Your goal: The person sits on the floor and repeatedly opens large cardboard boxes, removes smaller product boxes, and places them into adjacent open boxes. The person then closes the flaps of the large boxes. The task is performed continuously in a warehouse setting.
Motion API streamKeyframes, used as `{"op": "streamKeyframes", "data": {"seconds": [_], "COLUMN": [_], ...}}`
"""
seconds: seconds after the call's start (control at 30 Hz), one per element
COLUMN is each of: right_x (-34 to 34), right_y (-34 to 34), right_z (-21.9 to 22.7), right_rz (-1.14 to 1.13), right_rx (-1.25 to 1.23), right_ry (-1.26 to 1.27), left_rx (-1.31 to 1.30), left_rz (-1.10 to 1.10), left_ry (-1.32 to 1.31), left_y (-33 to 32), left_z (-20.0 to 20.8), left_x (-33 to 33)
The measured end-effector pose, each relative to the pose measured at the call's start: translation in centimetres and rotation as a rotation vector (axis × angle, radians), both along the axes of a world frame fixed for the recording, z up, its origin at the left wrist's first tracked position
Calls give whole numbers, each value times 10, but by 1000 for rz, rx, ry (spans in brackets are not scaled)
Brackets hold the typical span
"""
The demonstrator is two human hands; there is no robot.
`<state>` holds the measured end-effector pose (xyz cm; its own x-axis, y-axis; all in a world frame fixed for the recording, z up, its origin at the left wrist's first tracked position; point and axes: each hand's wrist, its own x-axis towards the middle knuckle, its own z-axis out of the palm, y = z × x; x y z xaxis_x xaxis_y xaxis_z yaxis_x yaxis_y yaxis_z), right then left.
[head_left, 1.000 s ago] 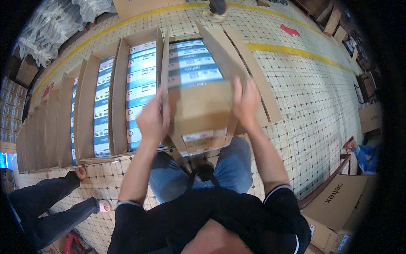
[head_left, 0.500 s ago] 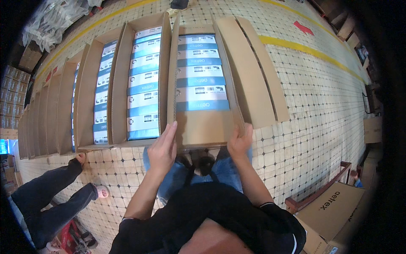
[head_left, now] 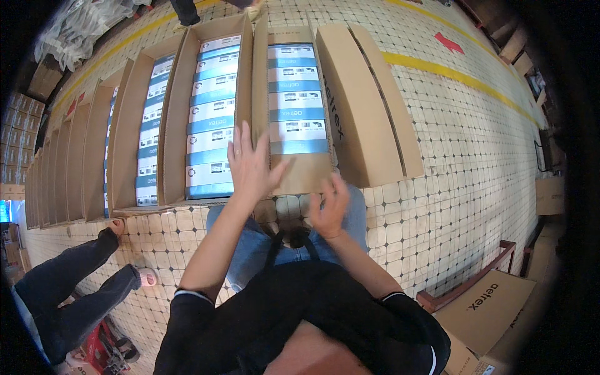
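Open carton on the floor, just beyond both hands. Left hand fingers spread wide over its near edge. Right hand fingers loosely open, empty.

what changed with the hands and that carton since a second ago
A second ago both hands held the rightmost open carton by its near end, raised. It was then lowered flat to the floor in line with the row. Now the left hand and right hand have let go and hover open above its near end. The other cartons and the bystander's legs stayed put.
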<state>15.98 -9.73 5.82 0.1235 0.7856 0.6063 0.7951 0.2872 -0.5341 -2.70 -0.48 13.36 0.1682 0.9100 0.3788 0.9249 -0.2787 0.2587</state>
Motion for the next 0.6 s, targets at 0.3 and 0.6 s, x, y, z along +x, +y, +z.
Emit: {"op": "streamKeyframes", "data": {"seconds": [0.3,0.6], "right_x": [-48,-13], "right_y": [103,53], "right_z": [-20,60], "right_rz": [60,249], "right_rx": [-482,-518], "right_ry": [-364,-371], "left_rx": [-473,-442], "left_rz": [321,428], "left_ry": [-165,-202], "left_y": [78,87], "left_z": [-9,-18], "left_x": [-16,-18]}}
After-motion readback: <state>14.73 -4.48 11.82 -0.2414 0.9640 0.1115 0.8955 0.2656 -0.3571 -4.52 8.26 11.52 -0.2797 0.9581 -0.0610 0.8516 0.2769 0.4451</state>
